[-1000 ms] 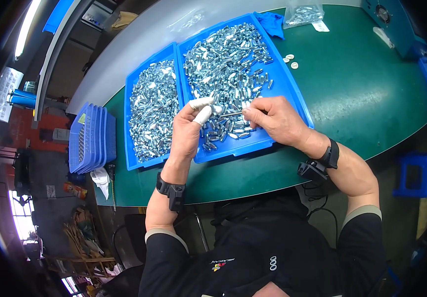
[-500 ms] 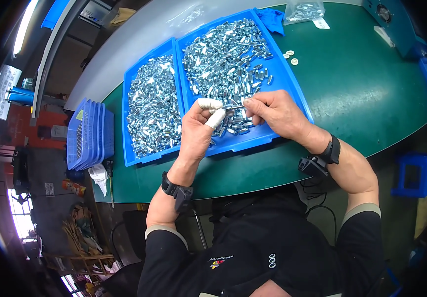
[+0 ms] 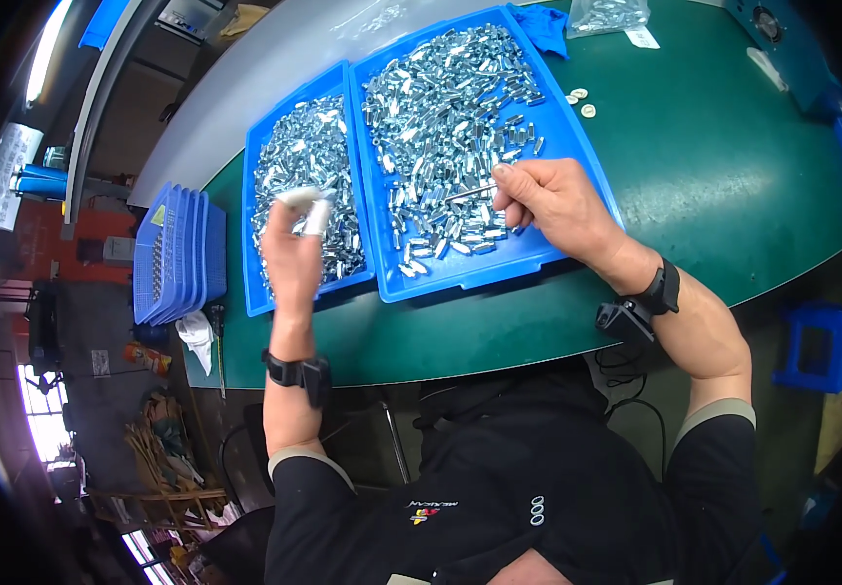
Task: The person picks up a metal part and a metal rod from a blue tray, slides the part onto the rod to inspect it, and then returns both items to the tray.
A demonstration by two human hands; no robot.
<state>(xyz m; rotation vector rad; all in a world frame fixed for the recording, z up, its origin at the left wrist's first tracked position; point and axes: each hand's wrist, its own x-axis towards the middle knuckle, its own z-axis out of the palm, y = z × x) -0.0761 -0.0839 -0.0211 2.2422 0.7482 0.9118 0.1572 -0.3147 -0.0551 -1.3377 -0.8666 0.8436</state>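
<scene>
My right hand (image 3: 559,210) hovers over the larger blue tray (image 3: 479,275), its thumb and curled fingers closed on a thin metal rod (image 3: 469,194) that points left. Shiny metal parts (image 3: 440,107), short and rod-like, lie heaped in that tray. Over the smaller blue tray (image 3: 257,297) on the left is my left hand (image 3: 294,244), with white covers on its thumb and a finger. Motion smears its fingertips, and whether they hold a part cannot be made out. More of the same metal parts (image 3: 309,146) fill this tray.
Stacked blue baskets (image 3: 179,258) stand at the left edge of the green table (image 3: 713,185), by a white cloth (image 3: 196,336). Small pale discs (image 3: 588,111), a blue cloth (image 3: 542,29) and a clear bag of parts (image 3: 608,16) lie beyond the trays. A teal machine (image 3: 782,39) sits far right.
My left hand has moved left, from the rod's tip to above the smaller tray. My right hand stays over the larger tray with the rod, whose tip now shows free.
</scene>
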